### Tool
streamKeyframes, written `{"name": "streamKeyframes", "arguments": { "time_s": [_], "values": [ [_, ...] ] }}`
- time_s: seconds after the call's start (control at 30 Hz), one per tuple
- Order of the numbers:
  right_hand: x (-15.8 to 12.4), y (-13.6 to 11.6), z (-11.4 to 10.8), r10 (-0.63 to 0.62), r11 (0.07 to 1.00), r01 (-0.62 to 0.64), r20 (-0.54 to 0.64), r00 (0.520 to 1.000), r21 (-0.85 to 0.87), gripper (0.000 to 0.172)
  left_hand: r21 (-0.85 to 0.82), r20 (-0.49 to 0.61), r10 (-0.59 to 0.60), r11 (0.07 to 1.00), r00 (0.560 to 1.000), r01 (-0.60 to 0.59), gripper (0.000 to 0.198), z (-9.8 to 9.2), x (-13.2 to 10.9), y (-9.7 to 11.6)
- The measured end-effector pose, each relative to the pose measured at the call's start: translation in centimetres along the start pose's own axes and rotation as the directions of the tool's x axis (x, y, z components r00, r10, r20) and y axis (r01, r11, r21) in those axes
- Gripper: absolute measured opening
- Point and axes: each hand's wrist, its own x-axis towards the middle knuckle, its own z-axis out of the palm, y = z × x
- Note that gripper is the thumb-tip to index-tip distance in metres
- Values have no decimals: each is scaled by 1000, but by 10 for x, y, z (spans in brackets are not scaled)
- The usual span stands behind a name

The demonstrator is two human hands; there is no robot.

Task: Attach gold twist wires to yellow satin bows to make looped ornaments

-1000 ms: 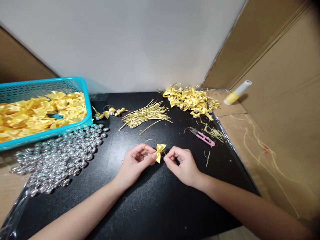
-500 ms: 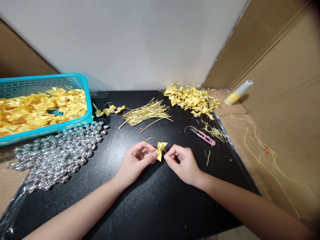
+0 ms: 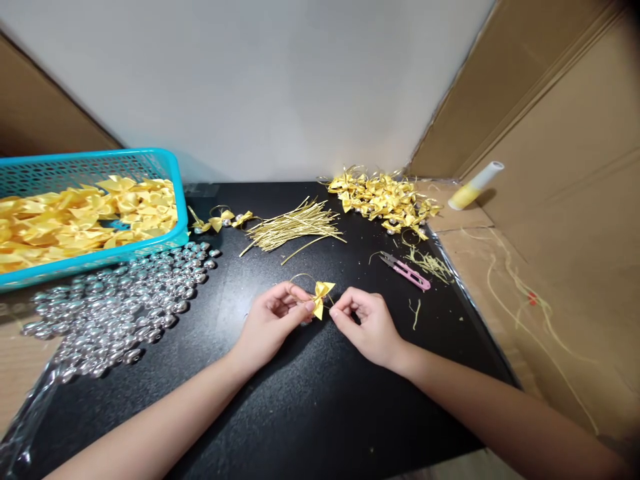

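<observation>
Yellow ribbon bow point(image 3: 323, 299): was held nearer than the gold wire bundle point(image 3: 295, 225).
Left hand point(image 3: 274, 317): fingers clamped its side, seemingly steadying it.
Right hand point(image 3: 364, 325): fingers pinched thin gold wire point(image 3: 331, 301), apparently for control.

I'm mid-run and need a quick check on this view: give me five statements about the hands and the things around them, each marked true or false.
1. The left hand holds a yellow bow. True.
2. The right hand grips the pink snips. False: it pinches a thin strand beside the bow; the snips lie on the table.
3. The silver beads are inside the blue basket. False: they lie loose on its near side, and yellow bows fill it.
4. The gold strips lie between the basket and the large heap of bows. True.
5. Thin scraps lie left of the snips. False: they lie to the right.
</observation>
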Motion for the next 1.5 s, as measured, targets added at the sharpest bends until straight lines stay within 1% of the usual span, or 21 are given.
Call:
{"name": "streamKeyframes", "arguments": {
  "time_s": [0.47, 0.77, 0.97, 1.13, 1.3, 1.5],
  "values": [
    [-1, 2, 0, -3, 1000, 3, -4, 1000, 5, 16, 7, -11, 5, 1000, 1000, -5, 16, 4, -1, 4],
    [0, -1, 0, -11, 1000, 11, 2, 1000, -21, 15, 19, -24, 13, 1000, 1000, -12, 16, 3, 0, 3],
    [0, 0, 0, 7, 1000, -7, 6, 1000, -16, 15, 39, -23, 9, 999, 1000, -8, 16, 3, -1, 3],
    [0, 0, 0, 16, 1000, -16, 3, 1000, -21, 15, 67, -50, -1, 998, 999, 4, 17, 4, -1, 5],
    [0, -4, 0, 50, 998, -52, 46, 998, 24, 14, 91, -34, -2, 996, 999, 5, 15, 4, -3, 4],
    [0, -6, 0, 39, 999, -42, 87, 995, 34, 13, 93, -50, 16, 996, 999, -11, 14, 4, -3, 5]
  ]
}}
